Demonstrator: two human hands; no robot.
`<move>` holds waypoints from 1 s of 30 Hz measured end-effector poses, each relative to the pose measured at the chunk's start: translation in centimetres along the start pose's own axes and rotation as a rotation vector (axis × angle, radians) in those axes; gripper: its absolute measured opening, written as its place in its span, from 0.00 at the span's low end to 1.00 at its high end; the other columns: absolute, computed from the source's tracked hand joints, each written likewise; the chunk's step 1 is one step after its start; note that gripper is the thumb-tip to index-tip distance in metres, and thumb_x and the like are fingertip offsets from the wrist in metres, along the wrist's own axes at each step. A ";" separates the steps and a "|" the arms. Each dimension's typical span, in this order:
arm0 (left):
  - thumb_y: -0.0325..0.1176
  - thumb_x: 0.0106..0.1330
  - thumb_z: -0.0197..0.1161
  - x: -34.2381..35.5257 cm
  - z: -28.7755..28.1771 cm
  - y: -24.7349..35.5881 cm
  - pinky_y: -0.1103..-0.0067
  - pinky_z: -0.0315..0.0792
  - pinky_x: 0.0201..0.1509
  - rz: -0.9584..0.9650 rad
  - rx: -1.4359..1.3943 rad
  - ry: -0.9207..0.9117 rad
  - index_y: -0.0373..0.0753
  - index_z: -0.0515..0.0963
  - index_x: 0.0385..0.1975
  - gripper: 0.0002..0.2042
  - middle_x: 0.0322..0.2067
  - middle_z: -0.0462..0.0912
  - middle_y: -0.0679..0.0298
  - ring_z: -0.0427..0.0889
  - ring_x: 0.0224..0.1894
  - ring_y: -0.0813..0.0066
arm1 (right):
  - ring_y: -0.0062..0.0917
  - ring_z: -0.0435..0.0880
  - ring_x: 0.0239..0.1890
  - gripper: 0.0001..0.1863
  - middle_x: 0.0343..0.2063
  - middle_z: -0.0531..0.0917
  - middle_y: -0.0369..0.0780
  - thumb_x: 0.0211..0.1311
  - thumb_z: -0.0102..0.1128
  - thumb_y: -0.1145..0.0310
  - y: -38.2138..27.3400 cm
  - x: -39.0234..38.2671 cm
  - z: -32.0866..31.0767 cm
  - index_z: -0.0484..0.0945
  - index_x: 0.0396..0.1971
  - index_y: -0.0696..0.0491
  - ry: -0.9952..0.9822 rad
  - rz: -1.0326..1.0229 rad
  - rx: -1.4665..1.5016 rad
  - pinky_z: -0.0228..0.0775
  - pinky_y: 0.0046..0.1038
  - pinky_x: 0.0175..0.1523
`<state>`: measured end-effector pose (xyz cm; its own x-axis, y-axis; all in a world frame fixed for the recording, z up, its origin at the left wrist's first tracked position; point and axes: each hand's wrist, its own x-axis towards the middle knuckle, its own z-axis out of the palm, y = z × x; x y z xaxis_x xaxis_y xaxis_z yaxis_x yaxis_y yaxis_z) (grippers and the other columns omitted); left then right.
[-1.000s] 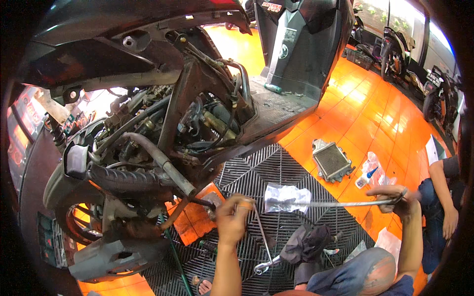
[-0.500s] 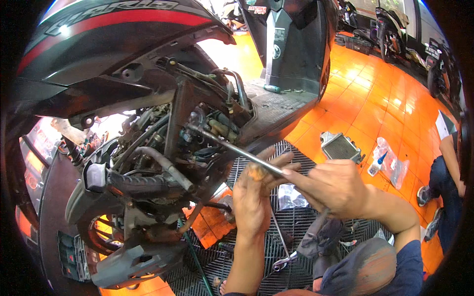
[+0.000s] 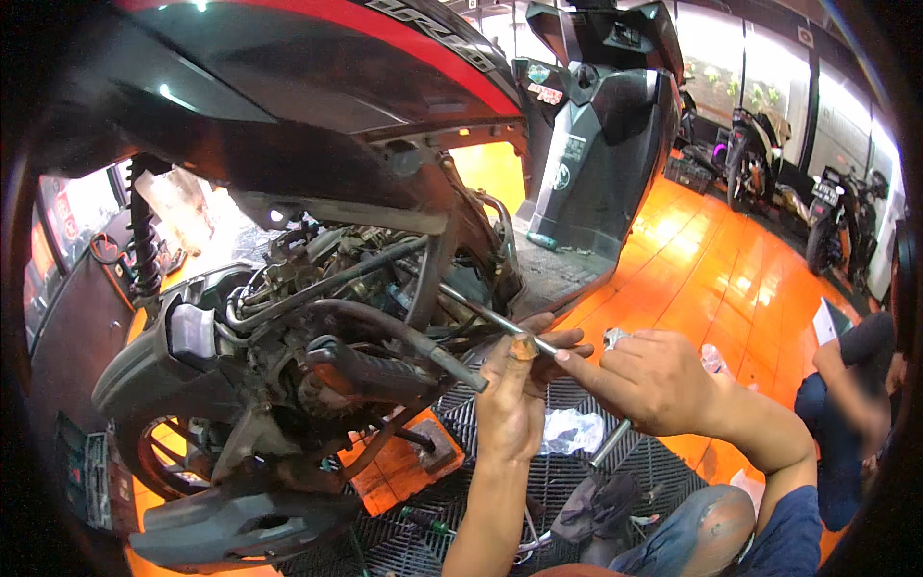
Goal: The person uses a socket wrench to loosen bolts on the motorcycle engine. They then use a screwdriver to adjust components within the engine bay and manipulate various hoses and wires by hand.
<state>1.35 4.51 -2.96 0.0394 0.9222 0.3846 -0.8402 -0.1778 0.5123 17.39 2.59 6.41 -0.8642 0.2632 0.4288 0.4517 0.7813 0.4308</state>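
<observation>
Gripping a metal rod [image 3: 481,311] with the right hand [image 3: 659,380]; holding the left hand [image 3: 510,409] part-spread around it. Cannot make out its tip, lost among engine parts [image 3: 361,281].

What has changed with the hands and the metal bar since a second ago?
The metal bar has moved left and forward, to the open side of the scooter. The right hand came with it, still holding it; the left hand is now on it too. The plastic bag still lies on the mat.
</observation>
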 end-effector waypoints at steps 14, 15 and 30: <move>0.37 0.68 0.56 -0.7 -2.1 -0.8 0.71 0.72 0.56 -0.033 -0.283 -0.066 0.30 0.69 0.51 0.18 0.42 0.82 0.48 0.80 0.49 0.58 | 0.19 0.69 0.20 0.29 0.18 0.68 0.30 0.46 0.61 0.67 -5.0 2.1 -0.6 0.75 0.53 0.59 -0.115 0.185 -0.137 0.56 0.26 0.27; 0.36 0.68 0.56 -0.8 -2.4 -0.7 0.71 0.71 0.56 -0.026 -0.262 -0.069 0.30 0.69 0.51 0.17 0.42 0.82 0.47 0.80 0.48 0.59 | 0.20 0.68 0.19 0.29 0.15 0.67 0.31 0.46 0.63 0.68 -5.2 2.2 -0.1 0.75 0.53 0.59 -0.079 0.201 -0.111 0.55 0.26 0.26; 0.66 0.56 0.59 -3.4 -0.7 -3.0 0.62 0.57 0.63 1.229 0.878 -0.135 0.47 0.68 0.52 0.33 0.46 0.76 0.62 0.72 0.57 0.63 | 0.22 0.72 0.22 0.21 0.18 0.73 0.32 0.42 0.60 0.66 -4.7 3.6 -2.1 0.79 0.40 0.56 -0.194 0.248 -0.183 0.58 0.28 0.28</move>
<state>3.36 2.17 -6.33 -0.3365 0.0240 0.9414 0.1901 -0.9774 0.0928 12.64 -1.32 7.65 -0.7413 0.5481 0.3873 0.6700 0.5703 0.4753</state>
